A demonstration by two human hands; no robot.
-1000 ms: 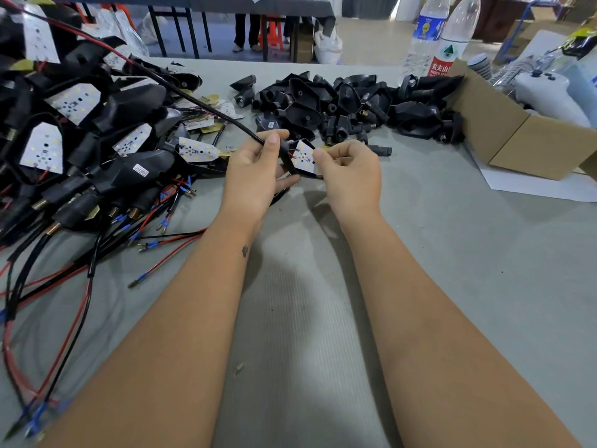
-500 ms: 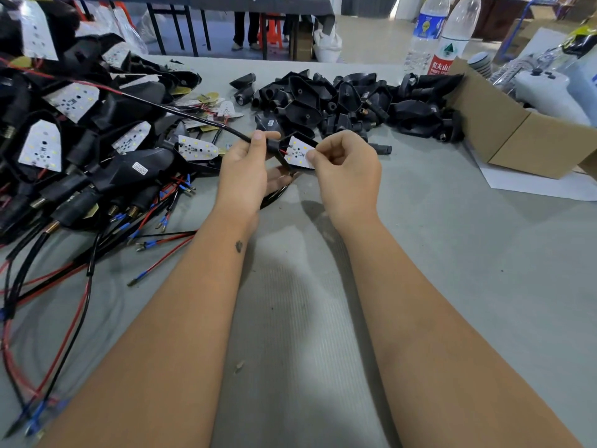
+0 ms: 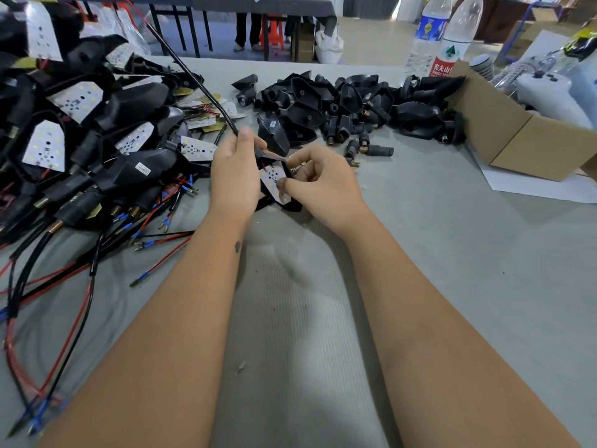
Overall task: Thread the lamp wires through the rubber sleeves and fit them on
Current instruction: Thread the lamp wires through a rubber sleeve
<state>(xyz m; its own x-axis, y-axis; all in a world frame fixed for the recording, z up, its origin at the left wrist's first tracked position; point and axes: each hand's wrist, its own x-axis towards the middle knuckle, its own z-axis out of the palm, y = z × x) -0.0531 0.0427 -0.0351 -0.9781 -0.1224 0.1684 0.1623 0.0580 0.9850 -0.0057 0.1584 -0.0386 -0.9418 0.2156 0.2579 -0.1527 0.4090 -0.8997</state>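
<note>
My left hand (image 3: 234, 176) grips the neck of a black rubber sleeve and the black lamp wire (image 3: 197, 82) that runs from it up and to the left. My right hand (image 3: 318, 185) pinches the white LED board (image 3: 274, 182) sitting in the wide end of that black rubber sleeve (image 3: 292, 205), its thumb on the board's face. The piece is held just above the grey table between both hands. Most of the sleeve is hidden by my fingers.
A heap of wired lamps with white boards (image 3: 80, 137) and red and black leads fills the left. Loose empty black sleeves (image 3: 342, 105) lie behind my hands. A cardboard box (image 3: 529, 140) stands at the right, with two water bottles (image 3: 452, 37) behind it.
The wire has swung from lying low to the left to standing steeply upward. The board and sleeve have turned and dropped lower, with my right thumb now on the board.
</note>
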